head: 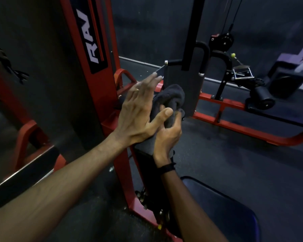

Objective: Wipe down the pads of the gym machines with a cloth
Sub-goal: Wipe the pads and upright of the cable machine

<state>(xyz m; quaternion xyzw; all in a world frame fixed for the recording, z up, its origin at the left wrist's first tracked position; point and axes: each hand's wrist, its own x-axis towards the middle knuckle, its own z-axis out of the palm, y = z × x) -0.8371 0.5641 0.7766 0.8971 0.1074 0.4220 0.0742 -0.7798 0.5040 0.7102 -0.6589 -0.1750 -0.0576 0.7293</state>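
Head view: the right hand (pixel 166 135) grips the bunched grey cloth (pixel 170 100) just right of the red upright (pixel 94 67), fingers curled round it; the left hand (pixel 138 110) lies flat against the cloth, fingers straight, thumb across it. Cloth is off any pad, so this reads as refolding between wipes. The seat pad (pixel 222 206), below and right of the upright, and the roller pads (pixel 262 98), far right, look not yet wiped, though cleanliness cannot be judged.

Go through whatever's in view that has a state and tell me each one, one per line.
Cloth: bunched, held in both hands above a pad.
Right hand: fingers curled, gripping the cloth from below.
Left hand: fingers straight, thumb on the cloth.
Seat: bare, nothing on it.
Roller pad: untouched, at the far machine.
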